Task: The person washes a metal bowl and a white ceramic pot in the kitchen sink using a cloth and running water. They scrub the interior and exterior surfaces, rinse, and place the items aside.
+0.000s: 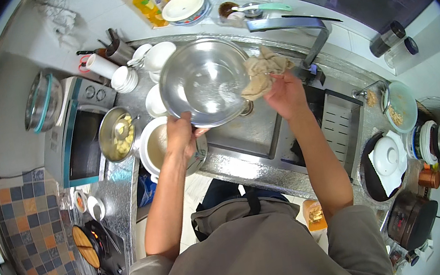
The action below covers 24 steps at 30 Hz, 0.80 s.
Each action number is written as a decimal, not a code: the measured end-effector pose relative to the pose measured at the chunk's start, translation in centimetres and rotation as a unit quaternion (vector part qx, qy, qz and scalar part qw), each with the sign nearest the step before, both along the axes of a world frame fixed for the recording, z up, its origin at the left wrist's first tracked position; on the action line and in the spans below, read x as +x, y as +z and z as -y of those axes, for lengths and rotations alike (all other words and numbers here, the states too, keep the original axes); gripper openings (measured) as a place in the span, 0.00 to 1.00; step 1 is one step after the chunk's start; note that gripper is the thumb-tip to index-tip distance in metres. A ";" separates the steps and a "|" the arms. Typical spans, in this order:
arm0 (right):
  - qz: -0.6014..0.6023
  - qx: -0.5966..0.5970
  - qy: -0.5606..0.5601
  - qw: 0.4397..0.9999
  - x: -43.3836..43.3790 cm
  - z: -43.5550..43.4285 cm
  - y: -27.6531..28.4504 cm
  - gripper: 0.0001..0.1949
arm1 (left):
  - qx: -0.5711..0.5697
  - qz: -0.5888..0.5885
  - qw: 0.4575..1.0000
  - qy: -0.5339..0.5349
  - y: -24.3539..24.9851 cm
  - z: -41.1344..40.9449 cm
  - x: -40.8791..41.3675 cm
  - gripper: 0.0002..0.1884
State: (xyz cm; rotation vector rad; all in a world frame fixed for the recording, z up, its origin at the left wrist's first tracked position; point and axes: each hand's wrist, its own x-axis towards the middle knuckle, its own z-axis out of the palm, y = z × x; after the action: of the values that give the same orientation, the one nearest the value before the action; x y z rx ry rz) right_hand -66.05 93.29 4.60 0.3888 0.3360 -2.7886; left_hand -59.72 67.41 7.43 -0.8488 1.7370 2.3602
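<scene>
My left hand (181, 138) grips the near rim of a wide stainless steel basin (212, 79), which is tilted with its inside facing up. Bunched in my right hand (287, 94) is a beige dishcloth (263, 72), close against the basin's right side; I cannot tell whether it touches the rim. Below the basin lies the steel sink (245, 138), partly hidden by it. A white pot (154, 146) with cloudy liquid stands left of the sink, partly behind my left hand and wrist.
A faucet (315, 35) arches over the sink's back right. At left are white bowls (124, 79), a pan of cut yellow food (121, 138) and a microwave (86, 143). A slotted drainer (336, 125) and a green bowl (401, 107) are at right. Dish soap (150, 4) stands on the sill.
</scene>
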 end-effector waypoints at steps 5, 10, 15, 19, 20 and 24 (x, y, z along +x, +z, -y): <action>-0.026 0.045 -0.020 0.998 -0.8 -4.9 -3.1 0.20 | 0.167 0.176 0.970 -0.027 -6.7 -5.3 -2.8 0.18; -0.137 0.259 -0.007 0.956 -0.3 -4.2 -7.1 0.18 | 0.348 0.373 0.859 -0.046 -18.4 -5.8 -3.1 0.17; -0.383 0.783 -0.068 0.485 2.2 1.9 -8.7 0.17 | 0.444 0.368 0.817 -0.005 -21.8 -6.3 -3.4 0.14; -0.312 0.825 -0.046 0.468 -1.2 3.9 -10.6 0.16 | 0.434 0.350 0.829 -0.034 -24.1 -4.6 -1.0 0.15; -0.273 0.797 0.003 0.540 -3.6 3.5 -12.8 0.16 | 0.414 0.376 0.828 -0.045 -23.9 -4.5 -0.8 0.14; -0.100 0.636 0.267 0.717 -11.0 0.2 -16.4 0.17 | 0.304 0.340 0.884 -0.106 -22.1 -4.9 -0.2 0.15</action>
State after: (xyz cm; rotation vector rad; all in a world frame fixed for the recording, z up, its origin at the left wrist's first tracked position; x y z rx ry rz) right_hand -77.09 93.06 -11.77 0.1763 2.0300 -1.6027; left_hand -59.89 72.27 -14.66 -1.0982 0.7134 1.9129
